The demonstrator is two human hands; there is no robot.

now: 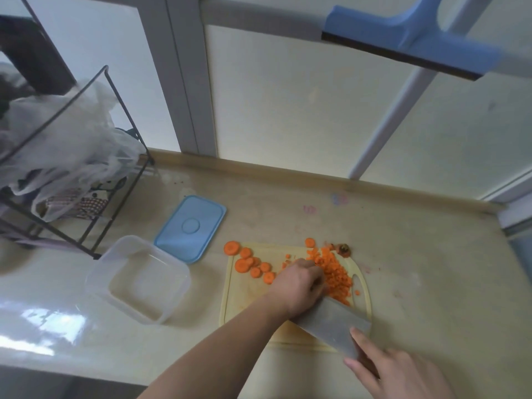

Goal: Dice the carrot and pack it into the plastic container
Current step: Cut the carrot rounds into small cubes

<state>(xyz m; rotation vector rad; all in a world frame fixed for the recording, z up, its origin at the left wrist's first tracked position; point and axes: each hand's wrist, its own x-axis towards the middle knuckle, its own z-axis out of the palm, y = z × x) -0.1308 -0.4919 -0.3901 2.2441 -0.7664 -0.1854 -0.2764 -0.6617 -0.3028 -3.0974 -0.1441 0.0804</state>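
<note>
Nearest, right hand (394, 370) gripping the knife (334, 321) at its handle end, blade flat and tilted over the board (244, 295); left hand (299, 286) just beyond, fingers curled against the diced carrot (335, 272), whether holding any impossible to tell. Slices (253, 262) still whole at the board's far left; empty container (138, 279) left on the table (417, 254), blue lid (190, 227) behind; wire rack (72, 156) farthest left.
</note>
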